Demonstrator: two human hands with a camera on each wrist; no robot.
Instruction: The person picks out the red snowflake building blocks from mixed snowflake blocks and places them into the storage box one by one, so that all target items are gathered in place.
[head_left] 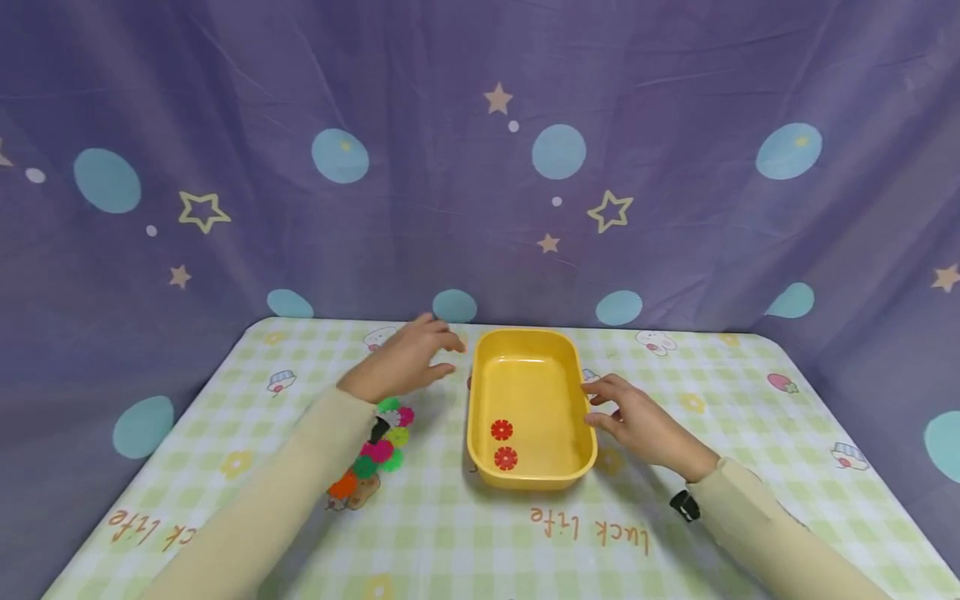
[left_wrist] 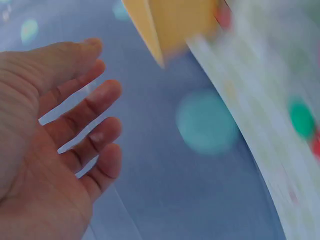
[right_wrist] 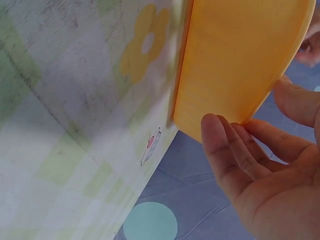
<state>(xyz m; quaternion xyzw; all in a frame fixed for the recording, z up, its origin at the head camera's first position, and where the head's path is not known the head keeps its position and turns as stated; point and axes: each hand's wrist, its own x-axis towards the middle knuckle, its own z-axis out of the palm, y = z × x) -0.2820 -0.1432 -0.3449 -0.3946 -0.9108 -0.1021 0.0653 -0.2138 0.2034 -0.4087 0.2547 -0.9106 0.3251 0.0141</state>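
Note:
A yellow plastic bin [head_left: 532,482] stands on the table, with two red notched discs [head_left: 506,458] flat inside at its near left. My right hand [head_left: 637,425] holds the bin's right side at the rim; in the right wrist view several fingers [right_wrist: 215,132] lie on the outer wall and the thumb is at the rim. My left hand [head_left: 408,358] hovers left of the bin, fingers spread and loosely bent, with nothing in the palm in the left wrist view. Beside the left forearm lies a pile of colourful notched discs [head_left: 382,451], partly covered by the sleeve.
A pale checked cloth [head_left: 750,450] with printed drawings and letters covers the table. Behind it hangs a purple curtain [head_left: 450,225] with stars and blue ovals. A small red thing [head_left: 469,382] shows at the bin's left outer edge, mostly hidden.

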